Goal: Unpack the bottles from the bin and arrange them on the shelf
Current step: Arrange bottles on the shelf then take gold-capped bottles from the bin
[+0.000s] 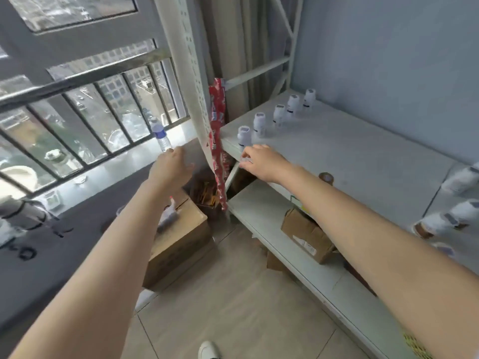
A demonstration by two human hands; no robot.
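Blur smears the lying bottles (pixel 458 181) at the shelf's (pixel 337 156) right edge. A row of five bottles (pixel 260 124) stands at its left. My right hand (pixel 261 161) curls over the shelf's front edge; I cannot tell whether it holds anything. My left hand (pixel 172 164) reaches forward, fingers loose, empty.

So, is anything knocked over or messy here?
Yes: at the right end of the shelf some white bottles lie on their sides, while the row of five at the left stands upright.

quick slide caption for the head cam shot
Right hand at the shelf corner beside a row of five upright white bottles, left hand outstretched
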